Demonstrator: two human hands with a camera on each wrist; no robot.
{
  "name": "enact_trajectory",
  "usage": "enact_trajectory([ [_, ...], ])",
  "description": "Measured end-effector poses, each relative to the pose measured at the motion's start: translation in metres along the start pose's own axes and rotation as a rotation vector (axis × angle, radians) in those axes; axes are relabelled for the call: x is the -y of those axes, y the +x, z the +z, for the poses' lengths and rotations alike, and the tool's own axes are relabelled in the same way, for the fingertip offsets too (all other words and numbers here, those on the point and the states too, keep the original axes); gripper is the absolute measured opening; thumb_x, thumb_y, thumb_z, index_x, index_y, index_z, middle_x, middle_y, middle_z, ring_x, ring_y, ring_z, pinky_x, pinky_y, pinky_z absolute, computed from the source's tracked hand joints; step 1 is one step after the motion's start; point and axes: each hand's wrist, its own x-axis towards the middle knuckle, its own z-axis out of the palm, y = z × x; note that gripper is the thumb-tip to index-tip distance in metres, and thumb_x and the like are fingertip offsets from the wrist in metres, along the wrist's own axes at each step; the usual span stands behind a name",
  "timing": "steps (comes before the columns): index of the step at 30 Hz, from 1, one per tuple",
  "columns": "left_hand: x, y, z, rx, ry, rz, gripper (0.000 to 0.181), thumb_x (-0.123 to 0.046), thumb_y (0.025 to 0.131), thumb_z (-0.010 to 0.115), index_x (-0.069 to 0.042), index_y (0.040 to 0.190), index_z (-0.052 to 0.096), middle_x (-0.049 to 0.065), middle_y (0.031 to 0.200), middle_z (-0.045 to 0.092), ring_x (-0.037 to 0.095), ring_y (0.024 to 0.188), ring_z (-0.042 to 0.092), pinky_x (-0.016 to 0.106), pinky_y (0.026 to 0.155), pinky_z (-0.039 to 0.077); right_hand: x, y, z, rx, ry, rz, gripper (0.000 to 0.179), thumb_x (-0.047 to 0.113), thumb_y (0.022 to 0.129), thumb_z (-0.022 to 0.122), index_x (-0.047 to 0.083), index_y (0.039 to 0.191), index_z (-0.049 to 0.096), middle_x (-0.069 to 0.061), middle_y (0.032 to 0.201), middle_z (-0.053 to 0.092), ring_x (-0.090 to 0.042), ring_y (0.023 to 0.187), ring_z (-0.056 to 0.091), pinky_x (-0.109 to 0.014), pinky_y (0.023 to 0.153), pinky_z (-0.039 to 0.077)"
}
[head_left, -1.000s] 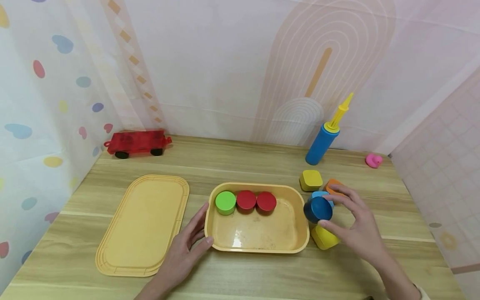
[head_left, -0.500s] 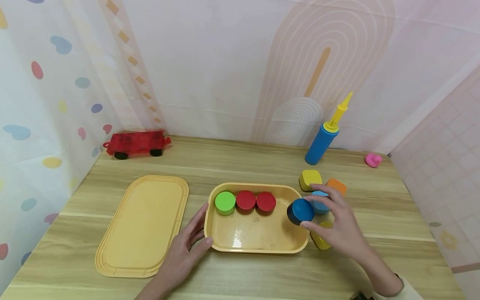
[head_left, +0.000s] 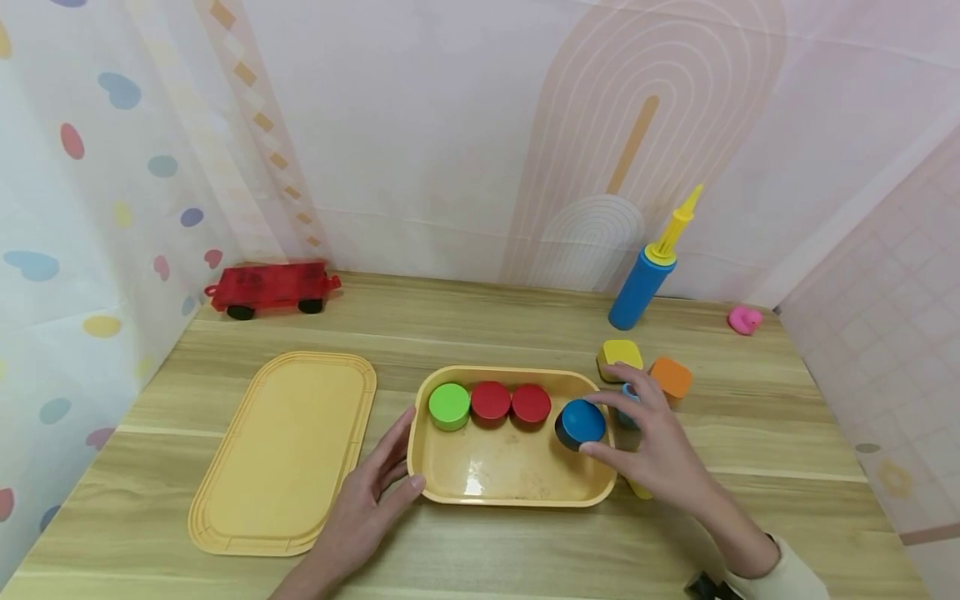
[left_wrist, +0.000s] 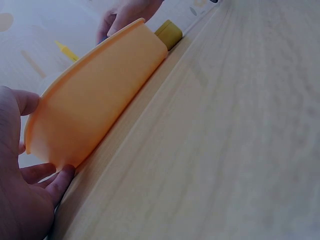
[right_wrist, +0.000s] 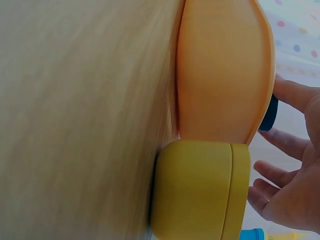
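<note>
My left hand [head_left: 369, 504] holds the left end of a yellow-orange plastic tub [head_left: 510, 483], thumb and fingers spread around its near corner. Inside the tub, along its back wall, a green round block [head_left: 449, 407] and two red round blocks [head_left: 491, 404] stand in a row. Between thumb and fingertips, my right hand [head_left: 663, 454] pinches a round blue block [head_left: 581, 422] at the tub's right side. Its underside is hidden, so I cannot tell whether it touches the floor. In the right wrist view the blue block [right_wrist: 270, 114] shows partly above the rim.
Right of the tub are a yellow block [head_left: 620, 358], an orange block [head_left: 671, 379], a partly hidden light-blue block [head_left: 628, 404] and another yellow block [right_wrist: 197, 190] against the wall. A flat lid [head_left: 285, 450], red wagon [head_left: 272, 287], blue pump [head_left: 641, 287] and pink duck [head_left: 745, 320] lie around.
My right hand has carried the blue block leftward from beyond the tub's right rim to inside it, turning its solid face upward. My left hand has stayed on the tub.
</note>
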Motion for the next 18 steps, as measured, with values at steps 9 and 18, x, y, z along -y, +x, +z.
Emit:
enact_trajectory([
  [9,-0.0011,-0.0001,0.0002,-0.003,0.004,0.000,0.076,0.002,0.108,0.066,-0.014,0.176,0.034,0.024,0.173,0.041,0.015,0.146,0.059,0.019,0.115,0.053,-0.0006,0.0047,0.0043,0.057,-0.051,0.004,0.049,0.018,0.088,0.098,0.011,0.132,0.079,-0.019,0.167,0.048,-0.044,0.162,0.028,-0.083,0.121,0.036],
  [18,-0.0002,0.0000,0.0005,-0.002,0.005,0.013,0.077,0.003,0.108,0.066,-0.013,0.175,0.034,0.025,0.173,0.041,0.014,0.145,0.059,0.019,0.116,0.053,0.0016,0.0073,0.0091,0.101,-0.093,0.019,0.047,0.017,0.087,0.098,0.007,0.130,0.080,-0.020,0.167,0.049,-0.046,0.164,0.025,-0.084,0.122,0.035],
])
